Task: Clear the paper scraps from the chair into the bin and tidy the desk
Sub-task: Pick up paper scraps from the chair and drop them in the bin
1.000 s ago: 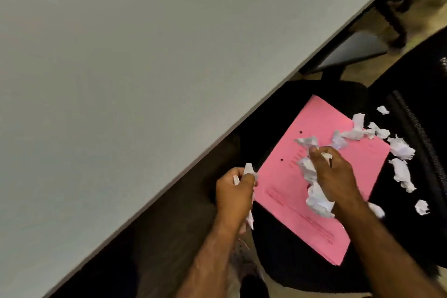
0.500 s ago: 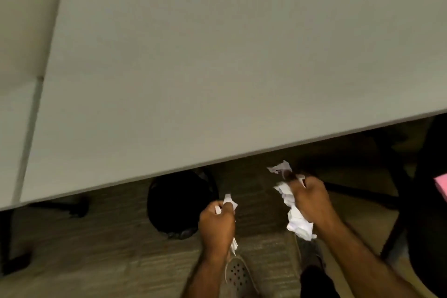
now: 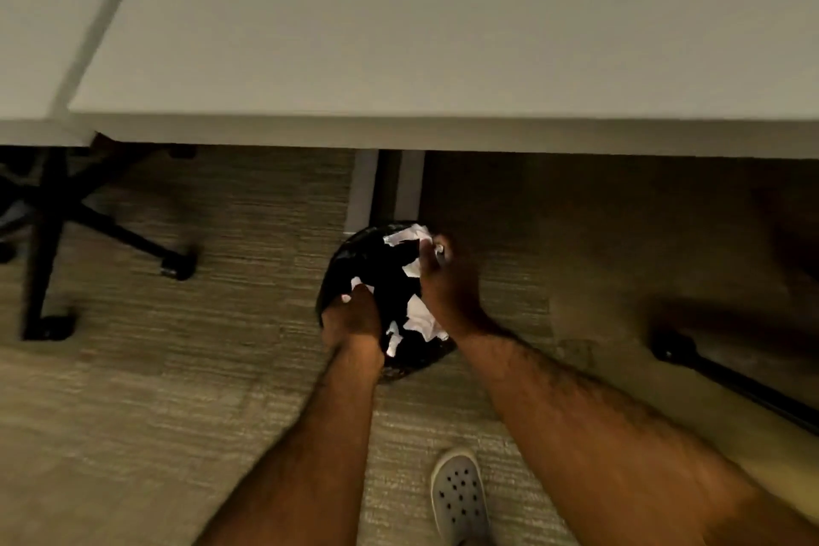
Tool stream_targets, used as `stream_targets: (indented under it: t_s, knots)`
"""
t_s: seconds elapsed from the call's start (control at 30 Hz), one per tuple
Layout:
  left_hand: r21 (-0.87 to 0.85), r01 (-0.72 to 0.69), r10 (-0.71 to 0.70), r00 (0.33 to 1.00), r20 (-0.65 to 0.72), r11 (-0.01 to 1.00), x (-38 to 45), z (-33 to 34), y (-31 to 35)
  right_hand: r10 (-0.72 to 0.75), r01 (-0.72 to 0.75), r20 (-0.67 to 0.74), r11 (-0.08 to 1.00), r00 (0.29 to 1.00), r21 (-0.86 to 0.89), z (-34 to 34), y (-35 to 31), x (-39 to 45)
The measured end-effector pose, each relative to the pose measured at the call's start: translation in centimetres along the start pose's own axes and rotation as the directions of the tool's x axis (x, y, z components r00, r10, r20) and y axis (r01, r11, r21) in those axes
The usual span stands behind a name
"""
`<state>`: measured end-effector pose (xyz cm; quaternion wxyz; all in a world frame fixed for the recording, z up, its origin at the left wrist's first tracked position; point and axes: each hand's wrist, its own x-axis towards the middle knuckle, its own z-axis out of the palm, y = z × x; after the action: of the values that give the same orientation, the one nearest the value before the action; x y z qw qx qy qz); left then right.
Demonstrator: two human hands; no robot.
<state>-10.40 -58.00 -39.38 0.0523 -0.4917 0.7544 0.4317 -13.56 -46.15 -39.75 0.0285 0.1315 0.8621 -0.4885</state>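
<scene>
A round black bin [image 3: 354,253] with a dark liner stands on the carpet just under the desk's front edge. Both my hands hang over its mouth. My left hand [image 3: 352,319] is closed around small white paper scraps [image 3: 356,283] that stick out above and below the fist. My right hand [image 3: 447,288] clutches a bigger bunch of crumpled white scraps [image 3: 421,321], some poking out by the fingertips at the bin's far rim. The chair with the remaining scraps is out of view.
The grey desk top [image 3: 443,35] fills the upper half, with a grey desk leg [image 3: 361,186] right behind the bin. A black chair base with castors [image 3: 177,266] stands at the left, a black foot bar [image 3: 731,377] at the right. My grey perforated shoe [image 3: 461,497] is below.
My view swung from the chair with the pink folder to under the desk. Both hands carried their scraps left and forward and now sit over the bin's mouth.
</scene>
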Motion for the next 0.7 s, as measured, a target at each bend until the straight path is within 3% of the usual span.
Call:
stream_targets:
  t_s: [0.1,0.17,0.27,0.33,0.37,0.53,0.7]
  knots:
    - [-0.003,-0.127,0.127,0.992,-0.007,0.992,3.0,1.5,-0.5,-0.127,0.113,-0.077,0.979,0.989,-0.167,2.7,2.2,1.7]
    - [0.032,-0.186,0.184,0.981,0.06,0.982,4.1,2.5,-1.0,-0.213,0.187,-0.071,0.945,0.974,-0.268,4.2,3.3,2.3]
    - [0.177,-0.128,0.088,0.972,0.218,0.976,4.6,3.4,-2.3,-0.126,0.173,0.253,0.969,0.959,-0.175,6.1,4.7,2.4]
    - [0.277,-0.143,0.076,0.968,0.239,0.95,4.0,3.3,-3.2,-0.022,0.113,0.458,0.979,0.889,-0.171,6.0,5.2,1.9]
    - [0.318,-0.157,0.081,0.968,0.238,0.935,3.5,3.1,-3.6,0.004,0.093,0.496,0.981,0.868,-0.17,5.6,5.1,1.6]
    - [0.374,-0.202,0.122,0.966,0.226,0.905,-1.6,1.1,-3.2,-0.041,0.076,0.354,0.994,0.934,-0.085,1.2,2.3,-0.6]
    - [0.25,-0.414,0.344,0.896,0.28,0.875,-9.9,-1.2,0.1,-0.048,0.087,0.298,0.989,0.953,-0.12,-6.8,-0.8,-3.2]
